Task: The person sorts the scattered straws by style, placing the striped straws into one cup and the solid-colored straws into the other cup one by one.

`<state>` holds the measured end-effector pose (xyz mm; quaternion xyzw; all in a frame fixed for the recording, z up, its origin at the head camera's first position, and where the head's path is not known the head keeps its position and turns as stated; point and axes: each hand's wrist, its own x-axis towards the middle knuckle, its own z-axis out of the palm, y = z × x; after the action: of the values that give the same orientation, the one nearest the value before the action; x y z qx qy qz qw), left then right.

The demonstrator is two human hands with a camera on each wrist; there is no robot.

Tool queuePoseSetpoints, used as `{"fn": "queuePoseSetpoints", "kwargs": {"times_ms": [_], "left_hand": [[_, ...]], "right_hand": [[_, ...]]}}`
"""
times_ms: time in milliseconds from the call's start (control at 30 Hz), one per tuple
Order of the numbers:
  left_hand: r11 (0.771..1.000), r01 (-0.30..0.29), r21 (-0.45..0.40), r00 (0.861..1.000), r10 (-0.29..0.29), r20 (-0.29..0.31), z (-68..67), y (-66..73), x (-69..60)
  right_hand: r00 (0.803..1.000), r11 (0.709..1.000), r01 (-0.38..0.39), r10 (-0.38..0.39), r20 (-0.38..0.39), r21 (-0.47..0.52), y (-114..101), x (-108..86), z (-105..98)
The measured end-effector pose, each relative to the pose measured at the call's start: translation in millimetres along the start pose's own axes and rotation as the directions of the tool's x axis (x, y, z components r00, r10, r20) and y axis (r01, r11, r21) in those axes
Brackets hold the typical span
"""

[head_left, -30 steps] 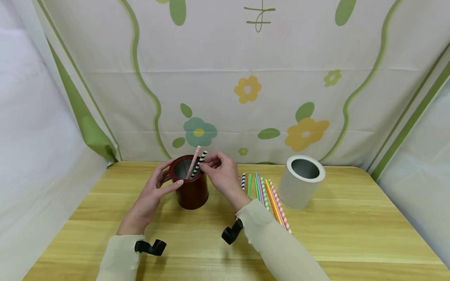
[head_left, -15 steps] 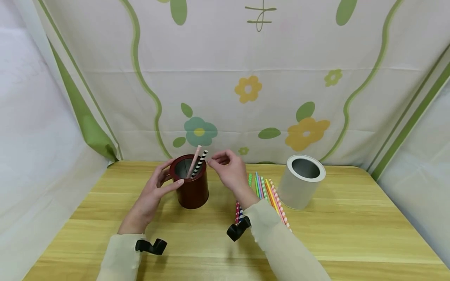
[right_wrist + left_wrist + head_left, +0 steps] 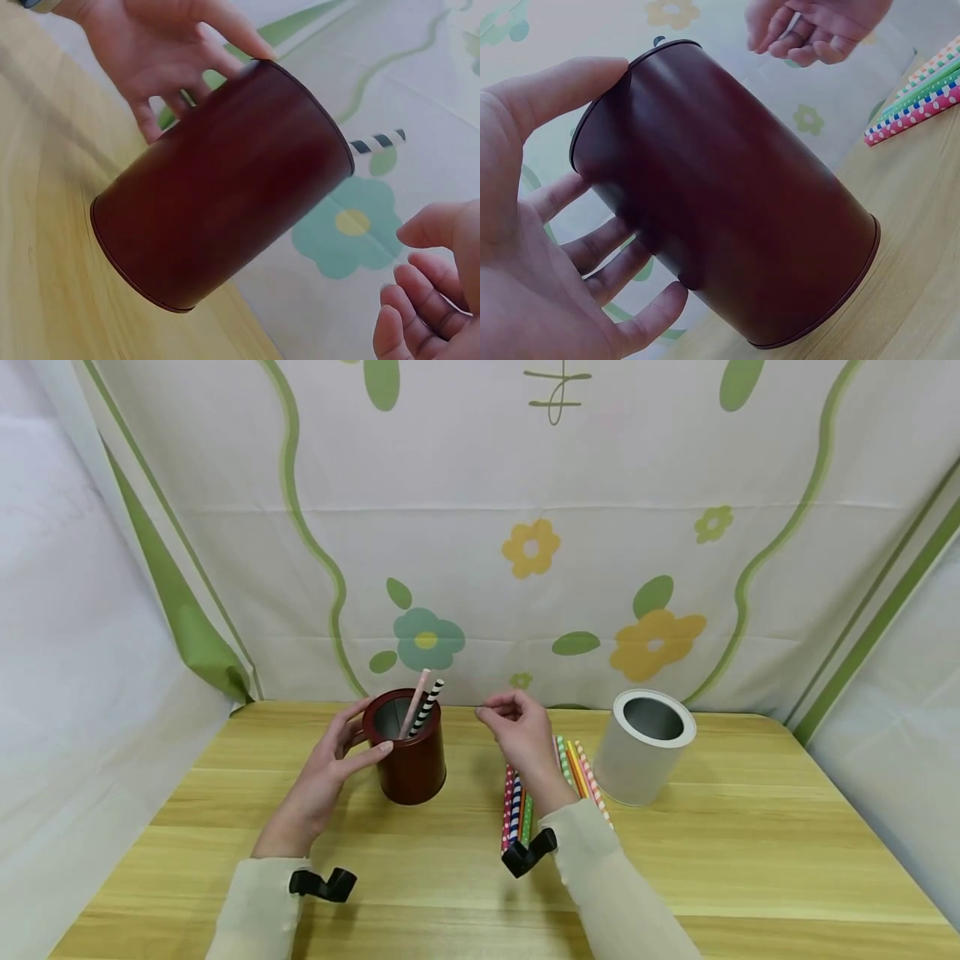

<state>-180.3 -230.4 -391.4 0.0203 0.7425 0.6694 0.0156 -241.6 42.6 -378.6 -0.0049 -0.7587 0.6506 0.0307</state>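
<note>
A dark red canister [image 3: 412,777] stands upright on the left part of the table. My left hand [image 3: 321,783] holds it from the left, thumb at the rim and fingers around the side, as the left wrist view of the canister [image 3: 727,195] shows. Two paper straws lean inside it: a pale pink straw [image 3: 416,700] and a black-and-white striped straw [image 3: 429,705]. To the right of the canister, apart from it, hovers my right hand [image 3: 525,739]. Its fingers are loosely bent and nothing is between them in the right wrist view. The straws' lower ends are hidden inside.
Several colourful paper straws [image 3: 514,810] lie on the wooden table [image 3: 420,893], partly under my right hand and forearm. A white canister [image 3: 637,768] stands upright to their right. Behind the table hangs a flowered cloth [image 3: 450,560].
My right hand has left the black-and-white striped straw at the canister and moved right, over the loose straws. The left hand and dark red canister have stayed in place.
</note>
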Motion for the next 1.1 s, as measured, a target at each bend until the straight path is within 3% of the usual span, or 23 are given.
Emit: {"fn": "queuePoseSetpoints", "kwargs": {"times_ms": [200, 467, 767, 933, 1100], "left_hand": [[1.000, -0.001, -0.002, 1.000, 0.001, -0.001, -0.1, -0.5, 0.1], [1.000, 0.004, -0.001, 1.000, -0.004, 0.009, 0.6, -2.8, 0.9], [1.000, -0.005, -0.010, 1.000, 0.005, -0.012, -0.5, -2.8, -0.1], [1.000, 0.003, -0.006, 1.000, -0.003, -0.007, -0.5, -4.8, 0.5], [1.000, 0.004, -0.007, 1.000, -0.004, -0.002, -0.8, -4.7, 1.6]], "right_hand": [[0.999, 0.997, -0.043, 0.045, -0.031, 0.069, 13.1, -1.4, -5.8], [0.993, 0.998, -0.065, 0.063, -0.101, -0.014, 28.9, -8.9, -15.4], [0.992, 0.996, -0.079, 0.073, -0.105, -0.050, 41.8, -9.3, -18.0], [0.992, 0.985, -0.091, 0.077, -0.099, -0.150, 50.0, -9.7, -20.8], [0.993, 0.952, -0.103, 0.082, -0.082, -0.288, 56.5, -8.6, -23.7]]}}
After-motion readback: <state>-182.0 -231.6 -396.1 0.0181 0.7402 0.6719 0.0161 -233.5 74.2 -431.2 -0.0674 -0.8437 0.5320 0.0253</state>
